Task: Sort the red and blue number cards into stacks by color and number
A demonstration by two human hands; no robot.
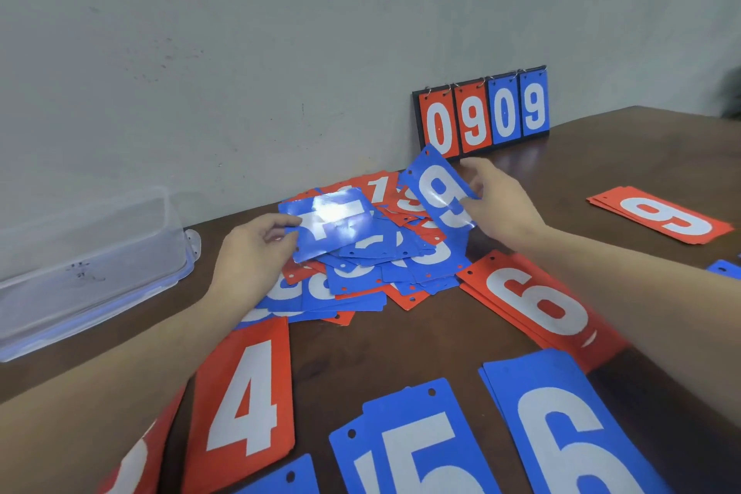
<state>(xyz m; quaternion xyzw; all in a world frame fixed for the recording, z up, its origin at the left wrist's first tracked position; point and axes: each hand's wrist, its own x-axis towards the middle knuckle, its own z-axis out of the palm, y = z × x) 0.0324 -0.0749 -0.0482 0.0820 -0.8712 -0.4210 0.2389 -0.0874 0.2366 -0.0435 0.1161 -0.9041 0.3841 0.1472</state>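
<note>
Left hand (256, 249) pinches blue 4 card (333, 223) at frame centre, above mixed card pile (361, 273) on tabletop (401, 345). Right hand (501, 201) grips blue 9 card (441, 192), tilted, just right of it. Sorted stacks lie lower frame: red 4 (244, 401), blue 5 (413, 449), blue 6 (569, 429), red 6 (533, 301).
</note>
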